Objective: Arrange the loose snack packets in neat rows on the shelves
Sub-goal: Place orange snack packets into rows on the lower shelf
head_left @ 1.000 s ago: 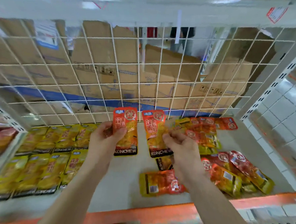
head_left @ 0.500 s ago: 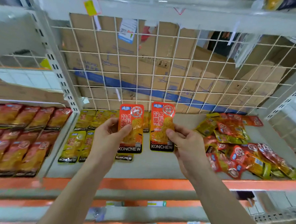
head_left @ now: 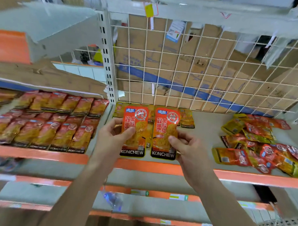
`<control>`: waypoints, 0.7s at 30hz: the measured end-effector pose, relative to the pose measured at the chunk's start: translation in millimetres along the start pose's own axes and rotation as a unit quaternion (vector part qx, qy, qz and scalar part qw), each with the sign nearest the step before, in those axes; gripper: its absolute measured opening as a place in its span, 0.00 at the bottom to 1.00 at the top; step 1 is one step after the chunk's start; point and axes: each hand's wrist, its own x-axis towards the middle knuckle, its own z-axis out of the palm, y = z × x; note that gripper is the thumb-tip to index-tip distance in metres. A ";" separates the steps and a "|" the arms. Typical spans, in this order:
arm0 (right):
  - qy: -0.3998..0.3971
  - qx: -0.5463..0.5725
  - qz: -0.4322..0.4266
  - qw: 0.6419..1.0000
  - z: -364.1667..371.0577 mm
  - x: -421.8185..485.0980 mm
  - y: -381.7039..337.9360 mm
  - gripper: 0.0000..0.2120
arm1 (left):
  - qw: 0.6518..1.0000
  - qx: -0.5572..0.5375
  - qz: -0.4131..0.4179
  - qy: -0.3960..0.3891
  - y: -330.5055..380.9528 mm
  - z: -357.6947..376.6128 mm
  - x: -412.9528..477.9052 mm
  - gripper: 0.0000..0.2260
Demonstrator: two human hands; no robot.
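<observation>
- Two orange packets are in hand, one on each side: my left grip point(head_left: 109, 138) pinches the left packet point(head_left: 137, 117) at its nine o'clock edge, thumb across the front. My right grip point(head_left: 187, 147) pinches the right packet point(head_left: 166, 120) low on its three o'clock edge in the same way.
- Both packets stand upright with their fronts to me, side by side and almost touching, held above the front part of the shelf point(head_left: 159, 167).
- At three o'clock, well apart from my hands, the loose heap point(head_left: 256, 149) lies jumbled on that same shelf: red and yellow packets overlapping, several turned over or askew.
- At nine o'clock, past the slotted post point(head_left: 108, 62), the red rows point(head_left: 45, 124) already lie flat in tidy overlapping lines.
- At twelve o'clock, partly hidden behind what I hold, a few yellow packets point(head_left: 187, 120) lie flat near the wire grid point(head_left: 207, 72).
- I judge this to be the carry between picking and placing: the pair is sorted and squared up but not yet laid down.
- Their colour and bottom band look like those of the red rows, so nine o'clock seems the likely home, though I cannot be sure a new row is not meant for this bay.
- Next I need to tip each packet flat, front up and dark band toward the orange edge. Its side should line up with its neighbour before I ease off the thumb, and then I go back to the heap at three o'clock.
</observation>
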 end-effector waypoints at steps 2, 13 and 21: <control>-0.011 -0.010 0.002 1.000 7.5 1.1 4.1 0.09 | 1.000 0.003 0.002 0.015 0.5 -8.9 -2.5 0.08; -0.113 -0.031 0.047 0.992 55.8 11.4 21.6 0.11 | 0.986 0.002 0.000 0.167 11.9 -64.9 -22.1 0.09; -0.139 -0.048 0.060 0.987 109.2 14.6 33.9 0.08 | 0.980 0.000 -0.016 0.201 17.4 -116.6 -29.1 0.07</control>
